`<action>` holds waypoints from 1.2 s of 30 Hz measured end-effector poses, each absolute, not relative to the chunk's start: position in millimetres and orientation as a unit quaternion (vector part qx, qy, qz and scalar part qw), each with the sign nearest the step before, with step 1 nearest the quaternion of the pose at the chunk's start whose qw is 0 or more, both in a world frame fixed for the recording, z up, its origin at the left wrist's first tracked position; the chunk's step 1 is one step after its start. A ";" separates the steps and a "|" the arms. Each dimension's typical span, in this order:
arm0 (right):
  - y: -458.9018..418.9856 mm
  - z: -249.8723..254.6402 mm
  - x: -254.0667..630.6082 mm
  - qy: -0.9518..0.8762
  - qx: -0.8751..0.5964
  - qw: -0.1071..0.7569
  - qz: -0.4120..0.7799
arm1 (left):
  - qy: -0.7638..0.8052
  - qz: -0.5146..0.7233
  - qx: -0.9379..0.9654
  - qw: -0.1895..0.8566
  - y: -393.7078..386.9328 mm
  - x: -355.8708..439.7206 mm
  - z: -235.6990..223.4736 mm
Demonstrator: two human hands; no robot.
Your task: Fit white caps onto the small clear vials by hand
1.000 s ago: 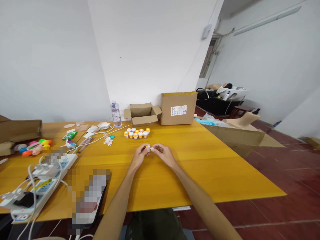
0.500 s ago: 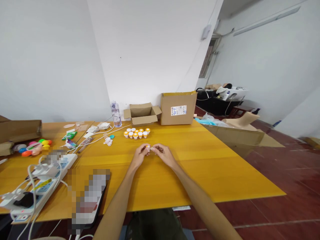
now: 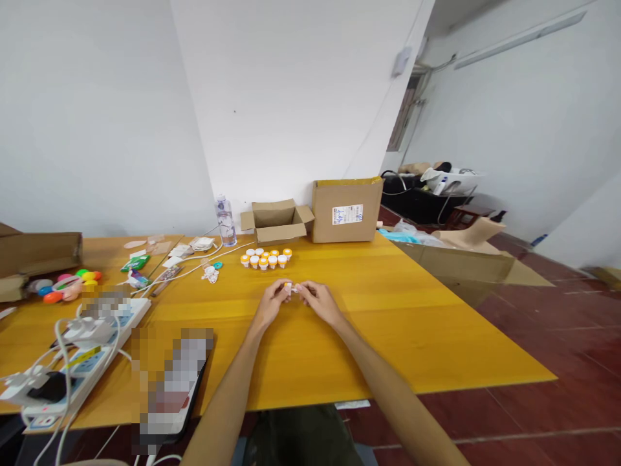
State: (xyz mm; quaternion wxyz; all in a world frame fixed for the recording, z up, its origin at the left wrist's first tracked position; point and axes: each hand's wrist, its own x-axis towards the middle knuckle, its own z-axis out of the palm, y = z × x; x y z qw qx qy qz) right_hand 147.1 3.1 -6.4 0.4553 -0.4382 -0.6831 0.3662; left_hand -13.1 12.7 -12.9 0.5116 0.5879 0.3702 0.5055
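My left hand (image 3: pixel 275 299) is closed around a small white piece with a touch of orange (image 3: pixel 288 287), held a little above the table. From the other side my right hand (image 3: pixel 314 299) pinches a small whitish part (image 3: pixel 295 289) right beside it; whether the two parts are joined I cannot tell. Both hands meet over the middle of the table. Just beyond them stands a cluster of several small white-and-orange round-topped pieces (image 3: pixel 263 263), some with orange rims and some with white tops.
Behind the cluster are an open cardboard box (image 3: pixel 279 233), a closed carton (image 3: pixel 347 223) and a water bottle (image 3: pixel 226 223). To the left lie power strips (image 3: pixel 92 362) with cables, a phone-like device (image 3: pixel 182 382) and coloured balls (image 3: pixel 68 288). The table's right edge borders the floor.
My right fingers have shifted very slightly at the small part, and more white shows between the hands. The cluster and everything else stay in place.
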 end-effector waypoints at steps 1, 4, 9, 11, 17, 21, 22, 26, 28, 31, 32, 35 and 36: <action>3.2 -6.6 146.8 -0.683 -0.444 0.452 0.363 | 0.371 0.505 0.589 0.510 12.9 -13.3 -13.4; 3.6 -7.3 146.1 -0.683 -0.457 0.443 0.359 | 0.372 0.504 0.591 0.509 12.9 -13.5 -14.1; 4.1 -8.5 146.1 -0.676 -0.457 0.448 0.366 | 0.372 0.506 0.588 0.510 12.4 -13.2 -13.1; 4.5 -9.6 146.6 -0.676 -0.448 0.453 0.369 | 0.371 0.506 0.588 0.511 12.5 -13.0 -12.9; 7.7 -12.7 146.7 -0.678 -0.407 0.491 0.367 | 0.370 0.510 0.581 0.516 14.0 -13.4 -14.8; 7.4 -10.2 146.1 -0.674 -0.393 0.502 0.373 | 0.371 0.513 0.579 0.515 14.1 -13.9 -15.2; 6.9 -9.3 146.1 -0.672 -0.394 0.501 0.377 | 0.371 0.513 0.579 0.514 13.9 -13.8 -15.0; 5.4 -8.0 146.9 -0.667 -0.407 0.487 0.390 | 0.370 0.513 0.582 0.511 13.1 -13.0 -14.0; 5.5 -8.6 147.3 -0.663 -0.412 0.481 0.398 | 0.368 0.514 0.583 0.510 12.8 -12.8 -13.4; 6.3 -9.6 147.3 -0.659 -0.414 0.484 0.401 | 0.366 0.514 0.580 0.515 12.5 -12.8 -12.6; 6.5 -9.7 147.0 -0.659 -0.411 0.489 0.397 | 0.365 0.515 0.578 0.518 12.4 -12.9 -12.4; 6.8 -9.0 146.1 -0.666 -0.398 0.505 0.379 | 0.366 0.517 0.572 0.521 12.4 -13.3 -12.0; 6.8 -8.7 145.8 -0.668 -0.396 0.507 0.374 | 0.366 0.517 0.572 0.521 12.5 -13.4 -11.9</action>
